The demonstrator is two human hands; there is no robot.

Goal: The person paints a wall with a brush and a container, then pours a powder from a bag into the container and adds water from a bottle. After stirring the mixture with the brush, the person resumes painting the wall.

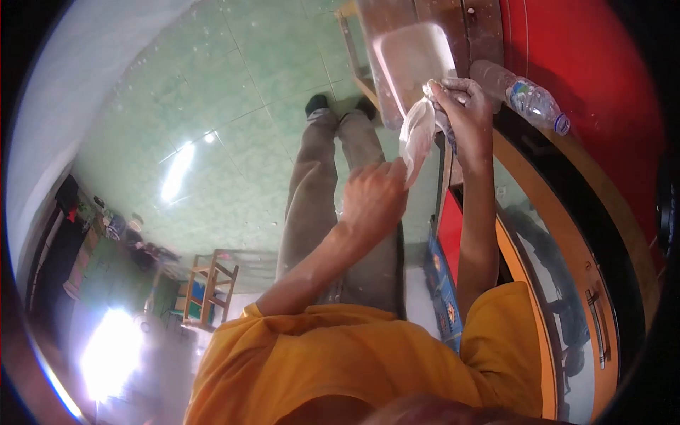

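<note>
A thin, whitish, limp piece [418, 134] is stretched between my hands; it looks like a plastic bag, though cloth is possible. My left hand [375, 195] is closed on its lower end, knuckles up. Higher and to the right, my right hand [464, 106] pinches its bunched upper end between thumb and fingers. Pale, powdery residue coats the fingers of the right hand. Just behind that hand, a shallow white tray [407, 60] rests on a brown wooden surface [446, 10]. Part of the tray's near edge is hidden by the right hand and the whitish piece.
A clear plastic bottle [535, 103] with a blue cap lies right of my right hand. A cabinet [559, 234] with orange and black edges curves along the right, by a red wall [588, 64]. On the green tiled floor [241, 149] stands a small wooden stool [211, 287].
</note>
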